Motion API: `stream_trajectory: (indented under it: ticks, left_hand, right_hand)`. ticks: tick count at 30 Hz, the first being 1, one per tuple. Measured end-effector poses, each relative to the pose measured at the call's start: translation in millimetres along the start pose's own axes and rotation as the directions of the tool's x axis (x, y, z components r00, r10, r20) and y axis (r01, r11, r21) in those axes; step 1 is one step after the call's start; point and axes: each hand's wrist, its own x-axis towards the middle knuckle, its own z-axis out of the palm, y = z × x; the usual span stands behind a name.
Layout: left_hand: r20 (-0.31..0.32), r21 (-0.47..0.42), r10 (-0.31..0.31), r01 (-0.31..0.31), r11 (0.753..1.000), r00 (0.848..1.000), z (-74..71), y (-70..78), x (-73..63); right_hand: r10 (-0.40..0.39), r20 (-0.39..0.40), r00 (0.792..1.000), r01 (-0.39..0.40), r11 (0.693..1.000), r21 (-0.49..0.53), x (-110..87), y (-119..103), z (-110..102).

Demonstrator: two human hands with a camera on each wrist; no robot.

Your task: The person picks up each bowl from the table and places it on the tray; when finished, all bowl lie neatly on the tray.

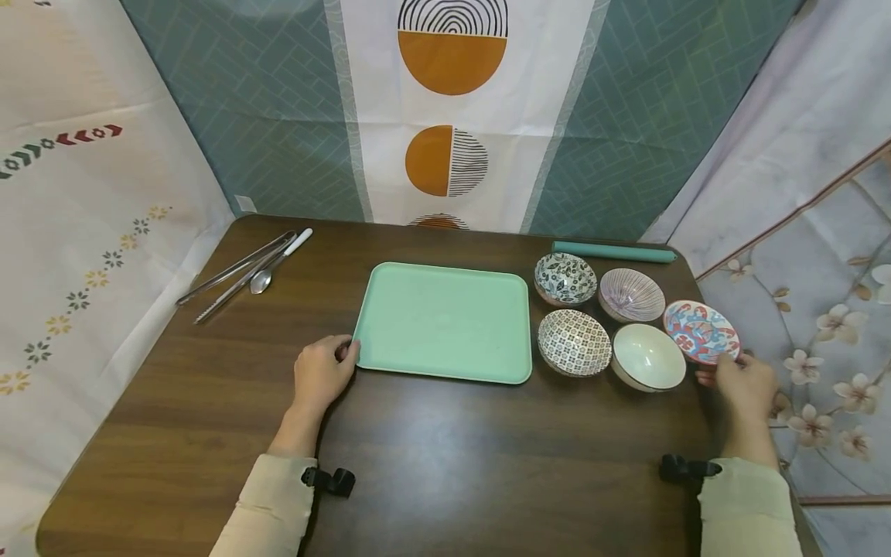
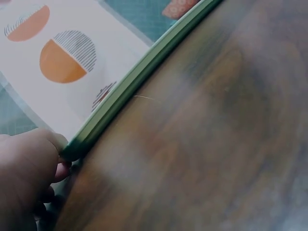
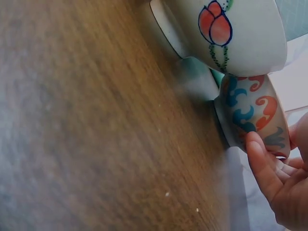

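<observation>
At the near left corner of a mint-green rectangular tray (image 1: 445, 321), my left hand (image 1: 322, 373) pinches the rim. The left wrist view shows the left hand (image 2: 31, 168) with curled fingers at that tray corner. My right hand (image 1: 748, 387) holds the near edge of a small red, blue and white patterned dish (image 1: 699, 329) by the table's right edge. In the right wrist view, fingers touch the outer wall of this dish (image 3: 255, 108). Beside it stands a cream bowl (image 1: 649, 357), with a red flower painted outside.
A checked bowl (image 1: 574, 343), a floral bowl (image 1: 565, 278) and a purple-striped bowl (image 1: 631, 295) stand right of the tray. Behind them lies a green roll (image 1: 612, 251). Metal tongs (image 1: 237, 267) and a white-handled spoon (image 1: 278, 263) lie at the back left of the wooden table (image 1: 431, 464).
</observation>
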Motion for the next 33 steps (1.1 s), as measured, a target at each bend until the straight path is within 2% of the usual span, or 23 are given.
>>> stream_trajectory:
  ticks: [3, 7, 11, 13, 15, 19, 21, 23, 27, 30, 33]
  left_hand:
    - [0.015, -0.04, -0.063, 0.063, 0.997, 0.998, 0.1, 0.1, 0.8]
    - [0.018, -0.075, -0.097, 0.098, 0.992, 0.995, 1.6, -0.7, 1.9]
    - [-0.019, -0.1, -0.069, 0.067, 0.993, 0.997, 1.9, -1.2, 1.8]
    - [-0.044, -0.132, -0.056, 0.05, 0.99, 0.997, 1.8, -1.0, 1.7]
    - [-0.061, -0.164, -0.047, 0.036, 0.986, 0.997, 1.4, -0.3, 1.5]
    - [-0.072, -0.205, -0.053, 0.038, 0.978, 0.996, -0.2, 1.8, 1.5]
    - [-0.066, -0.204, -0.061, 0.047, 0.978, 0.996, -1.3, 3.4, 2.1]
    - [-0.055, -0.196, -0.067, 0.055, 0.979, 0.996, -2.3, 4.9, 3.3]
    - [-0.013, -0.186, -0.098, 0.094, 0.978, 0.995, -5.1, 8.4, 6.2]
    - [0.026, -0.185, -0.132, 0.135, 0.973, 0.991, -7.7, 10.8, 7.1]
    - [0.065, -0.188, -0.161, 0.17, 0.967, 0.985, -9.9, 12.1, 7.5]
  right_hand:
    - [0.043, 0.017, 0.999, -0.045, 0.987, 0.154, 0.6, -1.4, 0.7]
    - [0.084, -0.021, 0.996, -0.076, 0.965, 0.253, -0.1, -4.7, -3.5]
    - [0.099, -0.076, 0.992, -0.071, 0.949, 0.308, -0.6, -12.5, -10.2]
    - [0.099, -0.1, 0.99, -0.057, 0.933, 0.354, -1.6, -18.7, -13.7]
    - [0.086, -0.125, 0.988, -0.035, 0.931, 0.364, -2.7, -25.9, -16.8]
    - [0.092, -0.097, 0.991, -0.035, 0.878, 0.478, -8.3, -44.9, -20.7]
    - [0.086, -0.062, 0.994, -0.044, 0.867, 0.497, -11.9, -55.3, -20.8]
    - [0.059, -0.041, 0.997, -0.032, 0.869, 0.494, -15.9, -65.2, -18.4]
    - [-0.046, -0.007, 0.999, 0.044, 0.878, 0.476, -23.7, -83.7, -8.7]
    - [-0.141, 0.022, 0.99, 0.115, 0.882, 0.458, -30.3, -96.4, 3.3]
    - [-0.232, 0.048, 0.971, 0.195, 0.898, 0.395, -36.9, -107.7, 17.8]
